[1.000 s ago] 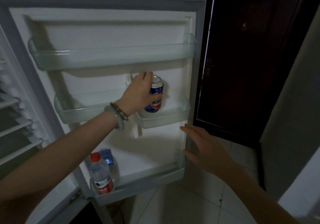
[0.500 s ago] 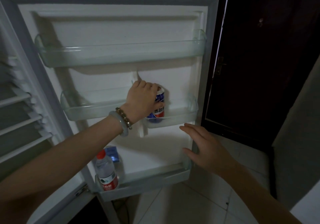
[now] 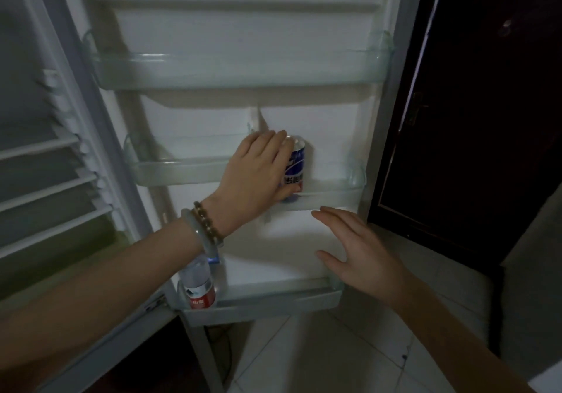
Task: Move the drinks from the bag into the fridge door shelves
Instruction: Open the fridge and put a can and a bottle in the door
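The open fridge door faces me with clear plastic shelves. My left hand [image 3: 258, 173], with a bangle and bead bracelet at the wrist, is wrapped around a blue, white and red drink can [image 3: 295, 166] standing upright in the small middle-right door shelf [image 3: 334, 198]. My right hand [image 3: 362, 255] hovers open, fingers spread, just below that shelf and holds nothing. A water bottle with a red label [image 3: 199, 286] stands at the left end of the bottom door shelf [image 3: 273, 301], its cap hidden behind my left wrist. No bag is in view.
The wide top door shelf [image 3: 237, 73] and the middle-left shelf [image 3: 179, 167] hold nothing. White wire racks [image 3: 39, 185] of the fridge interior lie at the left. A dark wooden door [image 3: 474, 103] stands at the right, and pale floor tiles [image 3: 319, 356] lie below.
My left hand has lowered the can down into the middle-right shelf, where it now stands. My right hand has stayed open below that shelf.
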`<state>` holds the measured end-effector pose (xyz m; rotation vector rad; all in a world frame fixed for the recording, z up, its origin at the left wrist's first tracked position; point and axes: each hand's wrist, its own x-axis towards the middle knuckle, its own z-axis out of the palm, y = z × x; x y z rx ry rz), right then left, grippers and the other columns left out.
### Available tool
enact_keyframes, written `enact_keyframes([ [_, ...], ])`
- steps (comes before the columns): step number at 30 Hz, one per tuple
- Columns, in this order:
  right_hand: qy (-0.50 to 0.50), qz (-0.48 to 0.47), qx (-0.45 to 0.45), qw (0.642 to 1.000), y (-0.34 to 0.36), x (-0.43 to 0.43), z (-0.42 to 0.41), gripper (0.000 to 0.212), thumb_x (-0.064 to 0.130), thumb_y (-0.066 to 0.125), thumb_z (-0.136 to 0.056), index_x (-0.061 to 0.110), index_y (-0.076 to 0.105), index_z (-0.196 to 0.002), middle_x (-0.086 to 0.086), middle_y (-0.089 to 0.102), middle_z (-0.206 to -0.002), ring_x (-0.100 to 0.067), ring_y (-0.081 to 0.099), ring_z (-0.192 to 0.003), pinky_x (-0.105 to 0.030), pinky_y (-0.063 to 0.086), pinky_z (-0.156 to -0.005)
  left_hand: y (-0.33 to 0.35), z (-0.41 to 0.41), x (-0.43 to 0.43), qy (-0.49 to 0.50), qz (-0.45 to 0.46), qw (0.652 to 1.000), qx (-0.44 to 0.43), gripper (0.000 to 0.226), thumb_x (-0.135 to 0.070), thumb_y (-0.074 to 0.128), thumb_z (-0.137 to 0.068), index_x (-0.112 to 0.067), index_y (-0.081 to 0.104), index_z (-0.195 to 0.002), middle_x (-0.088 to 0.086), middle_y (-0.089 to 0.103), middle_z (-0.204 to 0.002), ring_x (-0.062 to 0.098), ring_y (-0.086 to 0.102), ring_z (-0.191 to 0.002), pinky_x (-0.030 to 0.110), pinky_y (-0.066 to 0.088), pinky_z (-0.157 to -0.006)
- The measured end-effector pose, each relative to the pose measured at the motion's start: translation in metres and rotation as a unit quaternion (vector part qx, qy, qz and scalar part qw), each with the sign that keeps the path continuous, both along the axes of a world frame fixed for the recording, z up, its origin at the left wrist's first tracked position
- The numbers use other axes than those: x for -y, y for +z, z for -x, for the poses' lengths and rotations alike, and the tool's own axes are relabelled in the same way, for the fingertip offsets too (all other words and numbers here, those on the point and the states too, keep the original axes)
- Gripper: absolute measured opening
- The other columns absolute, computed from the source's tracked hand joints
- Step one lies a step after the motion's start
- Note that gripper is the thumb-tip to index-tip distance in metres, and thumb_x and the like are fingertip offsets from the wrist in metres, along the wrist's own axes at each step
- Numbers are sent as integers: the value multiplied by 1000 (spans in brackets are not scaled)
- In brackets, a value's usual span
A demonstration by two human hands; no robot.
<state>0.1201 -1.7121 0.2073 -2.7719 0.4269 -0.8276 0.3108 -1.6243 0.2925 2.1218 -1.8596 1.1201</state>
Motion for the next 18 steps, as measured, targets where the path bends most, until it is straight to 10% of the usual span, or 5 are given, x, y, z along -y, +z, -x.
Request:
enact_keyframes([
  [7, 119, 6, -45, 992, -25, -31, -48, 62, 25, 73, -78, 17, 46, -134, -5, 51, -135, -17, 46, -123, -25, 33, -100, -72, -8, -95, 8, 55, 998, 35, 54, -42, 57, -89, -1, 55, -125, 17, 59, -126, 31, 56, -117, 45, 42, -102],
  [18, 387, 1, -139, 912, -98, -162, -147, 63, 18, 79, -73, 7, 53, -129, -12, 56, -129, -27, 53, -120, -34, 36, -102, -190, 13, -317, 310, -35, 939, -147, 52, -44, 55, -84, -3, 65, -114, 15, 66, -117, 30, 63, -107, 46, 48, -94],
])
